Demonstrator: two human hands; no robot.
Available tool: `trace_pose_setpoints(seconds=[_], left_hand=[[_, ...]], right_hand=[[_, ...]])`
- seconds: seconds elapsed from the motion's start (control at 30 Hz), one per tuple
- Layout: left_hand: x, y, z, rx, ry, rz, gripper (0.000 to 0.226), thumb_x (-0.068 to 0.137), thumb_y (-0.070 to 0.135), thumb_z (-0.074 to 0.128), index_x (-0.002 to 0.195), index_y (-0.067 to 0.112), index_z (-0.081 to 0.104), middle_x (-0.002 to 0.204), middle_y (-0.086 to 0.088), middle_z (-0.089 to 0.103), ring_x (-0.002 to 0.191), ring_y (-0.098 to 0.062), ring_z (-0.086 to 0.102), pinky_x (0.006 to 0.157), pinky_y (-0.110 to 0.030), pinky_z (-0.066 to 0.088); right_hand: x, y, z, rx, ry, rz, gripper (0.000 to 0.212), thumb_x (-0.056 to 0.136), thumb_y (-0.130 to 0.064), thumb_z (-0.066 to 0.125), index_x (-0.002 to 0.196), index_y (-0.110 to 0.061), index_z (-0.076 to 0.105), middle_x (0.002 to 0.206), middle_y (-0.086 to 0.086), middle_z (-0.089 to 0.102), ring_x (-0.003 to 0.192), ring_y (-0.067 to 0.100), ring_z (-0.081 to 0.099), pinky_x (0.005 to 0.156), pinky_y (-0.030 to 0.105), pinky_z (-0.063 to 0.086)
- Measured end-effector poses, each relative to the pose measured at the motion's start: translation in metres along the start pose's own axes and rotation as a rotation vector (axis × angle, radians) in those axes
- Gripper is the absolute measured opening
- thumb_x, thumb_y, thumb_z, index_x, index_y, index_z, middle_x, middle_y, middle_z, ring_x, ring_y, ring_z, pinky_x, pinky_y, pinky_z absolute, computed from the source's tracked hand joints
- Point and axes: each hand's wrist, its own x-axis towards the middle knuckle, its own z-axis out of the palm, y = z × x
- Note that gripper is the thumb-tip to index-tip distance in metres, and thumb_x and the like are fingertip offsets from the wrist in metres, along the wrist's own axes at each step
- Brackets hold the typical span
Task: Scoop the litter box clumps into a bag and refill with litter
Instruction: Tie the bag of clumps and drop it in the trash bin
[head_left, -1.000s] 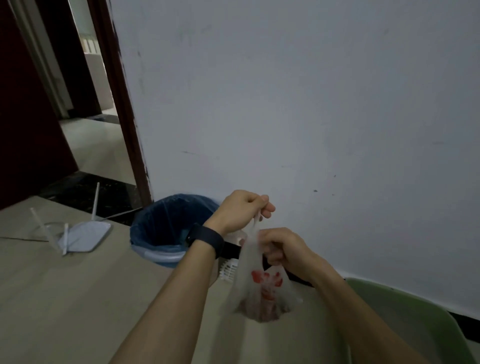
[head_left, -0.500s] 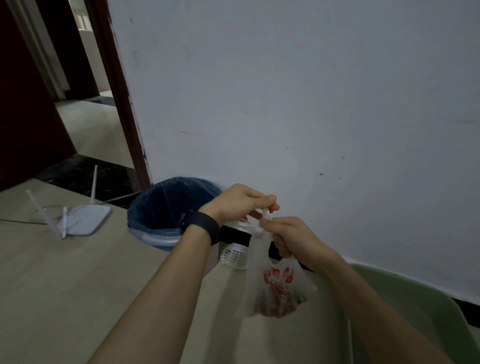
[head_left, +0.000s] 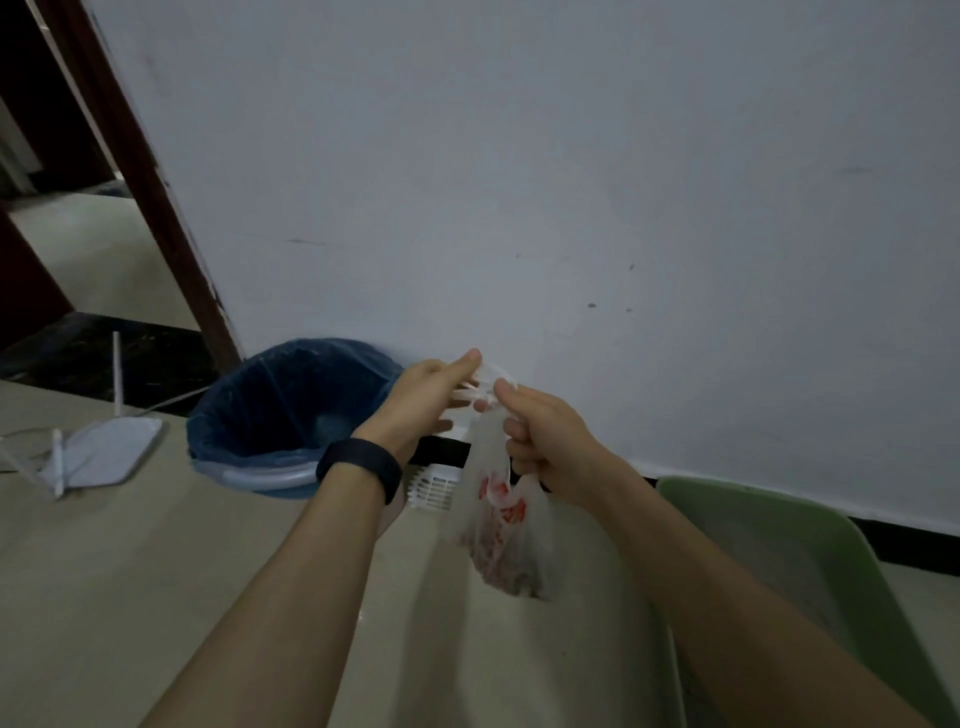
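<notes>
While the bag (head_left: 501, 525) of clumps hangs near the bin (head_left: 270, 415), the left hand (head_left: 421, 400) pinches its handle and the right hand (head_left: 545, 441) grips its neck.

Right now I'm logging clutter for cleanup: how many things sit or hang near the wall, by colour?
Blue: 1, the lined bin
White: 3, the router, slotted scoop, plastic bag
Green: 1, the litter box
Total: 5
</notes>
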Motion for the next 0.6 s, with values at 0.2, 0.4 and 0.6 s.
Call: trace_pose_setpoints(seconds=[0.2,0.4,0.6], left_hand=[[0.001,-0.021,0.017,-0.312,-0.290,-0.200,0.058,0.097,0.058,0.038,0.119,0.012,0.066,0.108,-0.013,0.070,0.099,-0.028,0.066,0.094,-0.047,0.049],[0.006,-0.031,0.024,0.029,-0.328,-0.019,0.033,0.087,0.031,0.071,0.117,0.017,0.066,0.101,-0.005,0.074,0.094,-0.022,0.071,0.086,-0.038,0.056],[0.007,-0.039,0.019,0.054,-0.214,-0.002,0.019,0.089,0.023,0.070,0.091,0.004,0.073,0.087,-0.011,0.072,0.084,-0.024,0.070,0.078,-0.032,0.058]], right_hand=[[0.007,-0.002,-0.013,0.401,-0.071,0.170,0.033,0.102,-0.040,0.044,0.076,-0.020,0.050,0.053,-0.009,0.032,0.037,0.006,0.020,0.044,0.022,0.014],[0.017,0.001,-0.025,0.416,-0.031,0.177,0.037,0.099,-0.042,0.052,0.071,-0.019,0.045,0.053,-0.007,0.028,0.036,0.006,0.020,0.039,0.019,0.014],[0.010,0.006,-0.047,0.214,-0.203,0.190,0.019,0.097,-0.026,0.054,0.084,-0.014,0.061,0.067,-0.005,0.049,0.048,0.007,0.028,0.048,0.021,0.021]])
